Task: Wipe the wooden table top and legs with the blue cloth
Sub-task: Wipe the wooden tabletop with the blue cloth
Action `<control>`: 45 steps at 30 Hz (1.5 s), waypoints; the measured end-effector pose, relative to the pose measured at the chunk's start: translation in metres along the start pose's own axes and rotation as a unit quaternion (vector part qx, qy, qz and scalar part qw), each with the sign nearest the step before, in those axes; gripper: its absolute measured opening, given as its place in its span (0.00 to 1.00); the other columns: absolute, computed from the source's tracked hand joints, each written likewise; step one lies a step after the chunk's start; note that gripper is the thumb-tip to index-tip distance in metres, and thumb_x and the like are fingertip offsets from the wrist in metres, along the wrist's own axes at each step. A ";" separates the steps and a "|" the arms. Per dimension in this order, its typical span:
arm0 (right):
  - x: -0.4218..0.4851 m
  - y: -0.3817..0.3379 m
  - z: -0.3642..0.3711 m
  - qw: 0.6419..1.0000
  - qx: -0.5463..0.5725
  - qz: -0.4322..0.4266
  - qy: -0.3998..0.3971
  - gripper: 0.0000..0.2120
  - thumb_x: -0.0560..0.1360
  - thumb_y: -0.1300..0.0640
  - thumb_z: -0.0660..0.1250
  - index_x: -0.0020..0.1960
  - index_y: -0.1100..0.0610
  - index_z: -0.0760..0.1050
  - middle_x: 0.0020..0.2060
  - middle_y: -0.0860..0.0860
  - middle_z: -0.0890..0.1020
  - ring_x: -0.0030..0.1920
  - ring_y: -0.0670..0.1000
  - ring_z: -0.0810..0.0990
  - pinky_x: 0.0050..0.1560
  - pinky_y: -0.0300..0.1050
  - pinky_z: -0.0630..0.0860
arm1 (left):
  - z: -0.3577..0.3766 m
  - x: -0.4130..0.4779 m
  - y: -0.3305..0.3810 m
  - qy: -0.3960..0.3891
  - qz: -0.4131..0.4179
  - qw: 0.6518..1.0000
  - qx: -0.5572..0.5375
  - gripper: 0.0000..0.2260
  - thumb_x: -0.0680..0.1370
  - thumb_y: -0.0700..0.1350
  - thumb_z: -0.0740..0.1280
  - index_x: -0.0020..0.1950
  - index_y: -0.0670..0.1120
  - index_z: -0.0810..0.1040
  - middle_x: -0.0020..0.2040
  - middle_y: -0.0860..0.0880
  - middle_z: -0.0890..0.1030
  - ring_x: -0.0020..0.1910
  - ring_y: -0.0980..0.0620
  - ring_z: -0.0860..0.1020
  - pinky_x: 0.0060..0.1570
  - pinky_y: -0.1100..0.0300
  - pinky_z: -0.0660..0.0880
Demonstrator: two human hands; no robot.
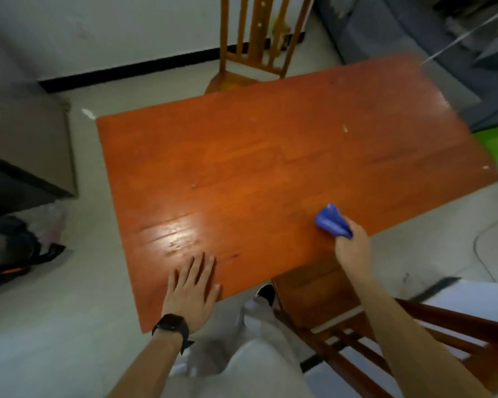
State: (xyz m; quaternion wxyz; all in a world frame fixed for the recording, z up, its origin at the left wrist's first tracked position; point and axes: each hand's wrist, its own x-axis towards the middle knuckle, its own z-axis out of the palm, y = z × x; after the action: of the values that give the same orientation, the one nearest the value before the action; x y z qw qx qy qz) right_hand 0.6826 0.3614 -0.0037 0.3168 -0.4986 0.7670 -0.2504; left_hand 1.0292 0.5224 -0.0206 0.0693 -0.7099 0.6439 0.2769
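The orange-brown wooden table top [270, 168] fills the middle of the view; its legs are hidden beneath it. My right hand [352, 248] grips the bunched blue cloth [332, 221], which lies on the top near the front right edge. My left hand [193, 285], a black watch on its wrist, rests flat with straight fingers on the near left part of the top, beside a bright glare patch. A few small crumbs dot the surface.
One wooden chair [256, 53] stands at the far side and another wooden chair [357, 326] at my near right. A dark cabinet [26, 156] and a black bag [15, 254] sit on the left. A grey sofa [414, 53] lies behind on the right.
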 end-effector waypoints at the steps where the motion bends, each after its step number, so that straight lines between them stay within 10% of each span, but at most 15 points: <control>1: 0.026 0.019 -0.022 0.999 0.018 0.026 0.016 0.27 0.70 0.62 0.61 0.69 0.57 0.75 0.62 0.53 0.80 0.63 0.51 0.76 0.63 0.45 0.70 | -0.002 0.012 0.014 -0.015 0.004 1.000 0.023 0.28 0.82 0.63 0.43 0.78 0.59 0.34 0.78 0.53 0.32 0.78 0.50 0.35 0.75 0.43 0.38; 8: -0.007 0.042 0.018 0.996 -0.068 0.041 0.050 0.25 0.70 0.70 0.64 0.65 0.54 0.76 0.55 0.51 0.80 0.56 0.55 0.77 0.61 0.50 0.72 | 0.001 0.048 0.056 -0.096 -0.059 0.990 0.079 0.27 0.77 0.63 0.32 0.72 0.61 0.23 0.73 0.52 0.22 0.73 0.47 0.25 0.73 0.38 0.33; 12: -0.086 0.016 0.078 0.957 -0.048 -0.195 -0.210 0.24 0.67 0.60 0.56 0.58 0.52 0.81 0.56 0.48 0.83 0.51 0.53 0.77 0.52 0.51 0.74 | -0.006 0.054 0.065 -0.114 -0.100 0.985 0.080 0.27 0.77 0.63 0.34 0.74 0.61 0.27 0.71 0.54 0.22 0.74 0.49 0.26 0.73 0.38 0.35; 14: -0.053 0.008 0.054 0.957 0.040 -0.165 -0.235 0.22 0.69 0.62 0.56 0.56 0.53 0.82 0.53 0.48 0.84 0.52 0.46 0.79 0.55 0.49 0.75 | -0.013 0.057 0.075 -0.125 -0.106 0.981 0.105 0.28 0.80 0.63 0.39 0.75 0.59 0.29 0.73 0.51 0.25 0.76 0.48 0.30 0.73 0.37 0.37; 18: 0.084 0.022 -0.042 0.993 0.068 -0.075 -0.056 0.20 0.74 0.68 0.61 0.59 0.49 0.79 0.53 0.44 0.83 0.53 0.36 0.79 0.57 0.36 0.74 | -0.025 0.068 0.106 -0.063 -0.117 0.987 0.087 0.30 0.80 0.65 0.43 0.79 0.59 0.37 0.81 0.45 0.42 0.79 0.41 0.45 0.76 0.39 0.45; 22: 0.200 0.082 -0.125 0.994 -0.075 -0.030 0.073 0.29 0.70 0.64 0.58 0.71 0.59 0.73 0.65 0.61 0.77 0.65 0.61 0.75 0.68 0.55 0.69 | -0.020 0.097 0.145 -0.057 -0.028 0.995 0.080 0.29 0.80 0.66 0.44 0.78 0.63 0.37 0.80 0.50 0.37 0.79 0.44 0.40 0.74 0.40 0.39; 27: 0.139 0.083 -0.072 0.987 -0.128 0.027 0.096 0.27 0.71 0.61 0.60 0.70 0.59 0.72 0.66 0.60 0.73 0.64 0.64 0.71 0.66 0.60 0.69 | -0.006 0.116 0.181 -0.058 -0.040 0.995 0.065 0.29 0.80 0.65 0.47 0.76 0.65 0.35 0.78 0.52 0.32 0.78 0.40 0.37 0.74 0.38 0.43; 34: -0.013 0.026 0.036 0.930 -0.040 -0.210 -0.300 0.27 0.68 0.55 0.54 0.63 0.52 0.79 0.59 0.52 0.80 0.57 0.56 0.76 0.60 0.51 0.71 | -0.016 0.088 0.140 -0.064 -0.058 0.994 0.063 0.29 0.82 0.55 0.53 0.78 0.64 0.39 0.80 0.53 0.38 0.79 0.48 0.42 0.76 0.41 0.46; 41: 0.153 0.070 -0.047 0.980 -0.161 -0.044 0.109 0.29 0.69 0.56 0.57 0.69 0.60 0.72 0.62 0.65 0.76 0.54 0.70 0.75 0.56 0.63 0.72 | -0.018 0.012 0.052 -0.054 -0.237 0.970 -0.004 0.28 0.82 0.59 0.50 0.78 0.62 0.40 0.81 0.50 0.42 0.79 0.45 0.46 0.76 0.40 0.48; 45: 0.048 0.007 0.031 0.972 -0.204 -0.108 0.034 0.29 0.71 0.59 0.63 0.72 0.59 0.68 0.67 0.64 0.71 0.56 0.69 0.72 0.55 0.60 0.72 | -0.010 -0.013 0.042 -0.054 -0.277 0.959 -0.032 0.27 0.83 0.59 0.49 0.78 0.62 0.39 0.81 0.51 0.43 0.79 0.44 0.49 0.76 0.41 0.50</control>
State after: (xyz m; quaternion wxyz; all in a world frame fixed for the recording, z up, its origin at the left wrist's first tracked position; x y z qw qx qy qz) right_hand 0.6867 0.3171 -0.0409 0.1528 -0.6239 0.7539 -0.1380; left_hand 0.9924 0.5221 0.0048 0.1554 -0.8461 0.4082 0.3055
